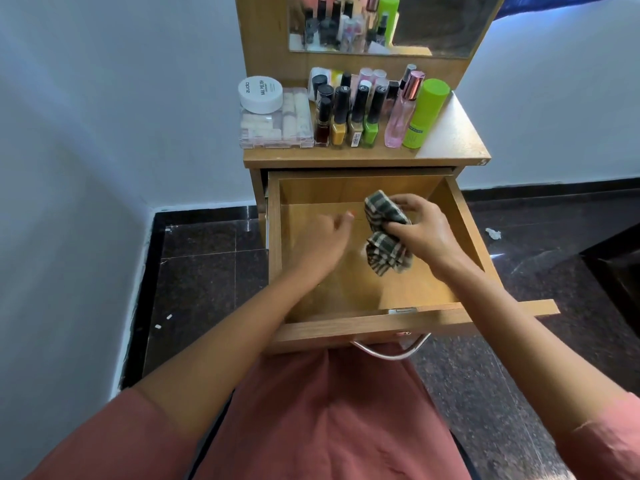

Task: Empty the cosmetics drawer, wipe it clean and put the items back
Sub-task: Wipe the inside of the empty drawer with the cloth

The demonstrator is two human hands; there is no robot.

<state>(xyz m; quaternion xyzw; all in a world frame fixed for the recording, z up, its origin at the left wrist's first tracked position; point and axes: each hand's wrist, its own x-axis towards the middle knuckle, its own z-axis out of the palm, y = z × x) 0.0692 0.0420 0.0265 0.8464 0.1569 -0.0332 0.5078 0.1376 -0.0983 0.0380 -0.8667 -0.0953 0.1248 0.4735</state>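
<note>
Looking down through the head camera, a person in a rust-coloured garment sits before a small wooden dressing table with its drawer [346,329] pulled fully out over their lap. The drawer holds no cosmetics; only bare wood shows inside, so the emptying step looks done and wiping is the step in hand.

The right hand [426,233] reaches into the drawer's right half, fingers curled tight around a bunched green-checked cloth [384,252]. One end of the cloth sticks up past the knuckles and the other hangs down toward the drawer bottom, likely so that end can rub the wood. The left hand [329,242] is over the drawer's middle, just left of the cloth and apart from it. It is blurred, but the fingers look loose and hold nothing; it may be reaching to help fold or steady the cloth.

The drawer's contents stand on the tabletop [450,133] above, within easy reach for putting back: a white jar [260,93] resting on a clear plastic box [273,131], a cluster of nail polish bottles [356,116], a pink perfume bottle [401,112] and a lime green canister [427,112]. A mirror [433,22] behind reflects them.
</note>
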